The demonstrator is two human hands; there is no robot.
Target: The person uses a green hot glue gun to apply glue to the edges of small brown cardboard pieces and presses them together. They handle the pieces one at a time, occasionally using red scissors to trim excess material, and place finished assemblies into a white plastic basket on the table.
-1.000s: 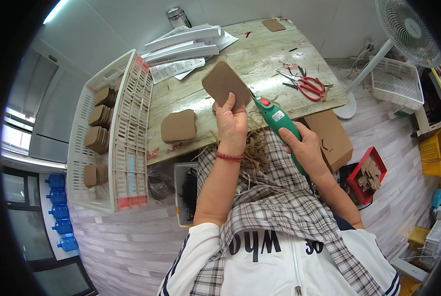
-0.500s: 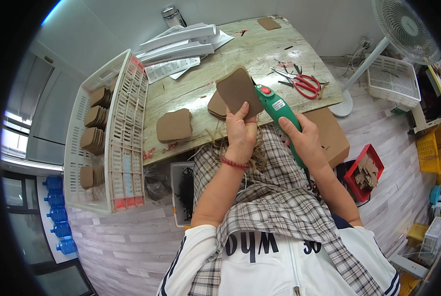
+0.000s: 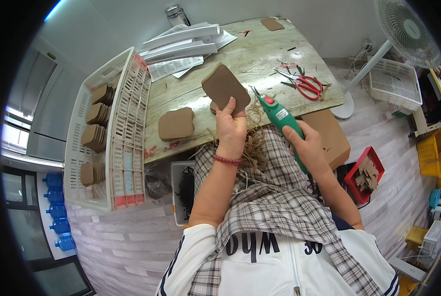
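Since half a second ago the left hand (image 3: 231,126) has lifted the rounded brown cardboard piece (image 3: 225,89) a little higher and turned its flat face more toward the camera, and the right hand (image 3: 306,147) has drawn the green electric cutting tool with a red button (image 3: 279,118) slightly away, so its tip now sits just beside the piece's right edge rather than against it. The left hand pinches the cardboard piece by its lower edge, thumb in front, holding it above the near edge of the pale wooden desk (image 3: 260,54). The right hand is clenched around the tool's handle.

A second stack of rounded brown cardboard pieces (image 3: 176,124) lies flat on the desk to the left of the raised one. Straw-coloured paper shreds (image 3: 252,143) hang between the hands and the person's checked apron. Red-handled scissors (image 3: 306,85) lie on the desk to the right. At the far side lie folded white printed sheets (image 3: 183,42), long and narrow, with a grey-printed page under them.

Left of the desk stands a white slotted plastic crate (image 3: 126,123) with stacks of brown pieces in it and red and blue labels along its lower rim. On the right, a plain brown cardboard box (image 3: 329,133) stands on the floor, and a small red tray of brown scraps (image 3: 364,173) stands beside it.
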